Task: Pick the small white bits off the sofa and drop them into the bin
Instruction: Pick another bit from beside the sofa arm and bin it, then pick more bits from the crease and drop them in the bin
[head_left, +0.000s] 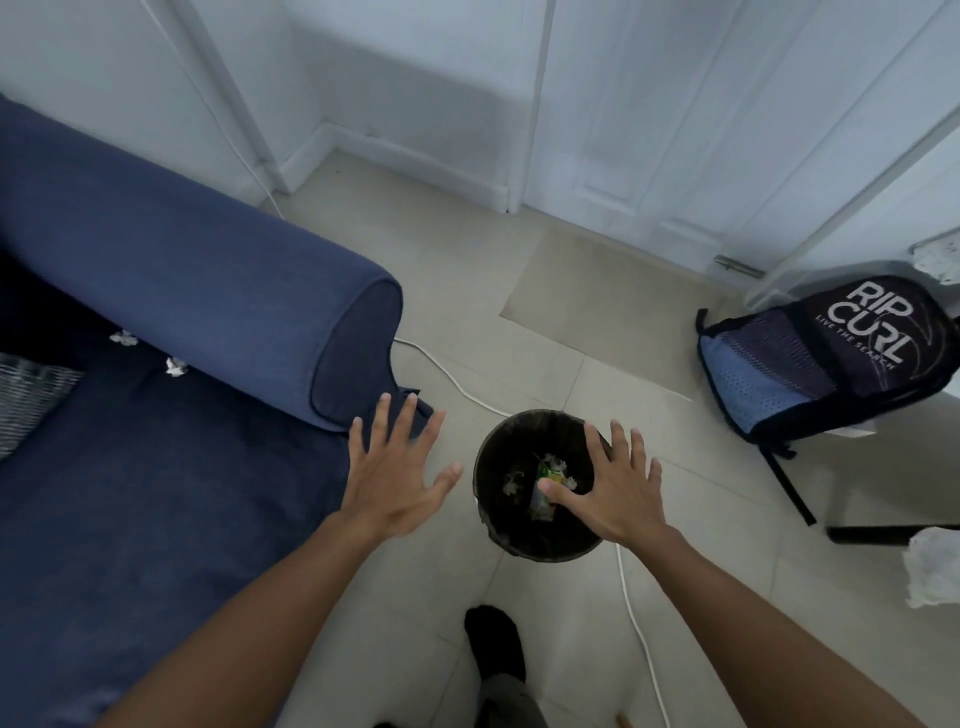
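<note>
A dark blue sofa (156, 467) fills the left side. Two small white bits lie on its seat close to the armrest, one (123, 338) further back and one (175, 367) nearer. A round dark bin (498, 530) stands on the floor beside the sofa's corner, with white scraps and a green wrapper inside. My left hand (395, 473) hovers over the sofa's front corner, palm down, fingers spread, holding nothing. My right hand (618, 488) is spread above the bin's right half, also holding nothing, and hides part of the rim.
A dark backpack (821, 358) leans at the right by white doors. A white cable (639, 639) runs across the tiled floor past the bin. A patterned cushion (26, 400) sits at the sofa's left edge. Crumpled white material (935, 566) lies at the far right. My dark-socked foot (496, 644) stands below the bin.
</note>
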